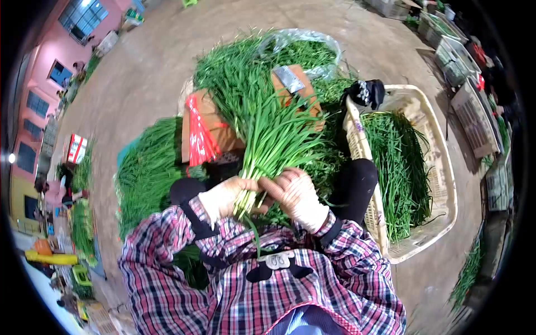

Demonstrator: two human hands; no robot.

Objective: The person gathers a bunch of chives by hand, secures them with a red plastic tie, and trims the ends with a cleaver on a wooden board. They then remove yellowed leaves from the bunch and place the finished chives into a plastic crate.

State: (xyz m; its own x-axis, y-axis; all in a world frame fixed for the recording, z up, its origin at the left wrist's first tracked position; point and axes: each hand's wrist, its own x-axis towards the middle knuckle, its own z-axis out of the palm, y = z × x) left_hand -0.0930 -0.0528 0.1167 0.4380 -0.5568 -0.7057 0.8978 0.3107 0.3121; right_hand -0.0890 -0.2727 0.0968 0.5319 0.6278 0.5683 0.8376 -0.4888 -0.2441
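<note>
A bunch of long green chives point(279, 134) is held in front of my chest, pale stem ends toward me and leaves fanning away. My left hand point(223, 196), in a pale fingerless covering, is closed round the stems near their cut ends. From the other side my right hand point(291, 192), covered the same way, has its fingers curled against the same stems; thumb and fingertips meet near my left hand. A loose leaf point(254, 234) hangs below the bunch. Beyond it, red plastic strips point(201, 137) lie over a brown board point(190, 128).
A cream plastic crate point(449, 195) with chives point(396, 167) stands right of my knee, a dark patterned item point(365, 94) on its rim. Chive heaps point(151, 167) lie left and ahead, partly under clear plastic point(326, 42). A grey flat object point(288, 78) rests on another brown board point(310, 92).
</note>
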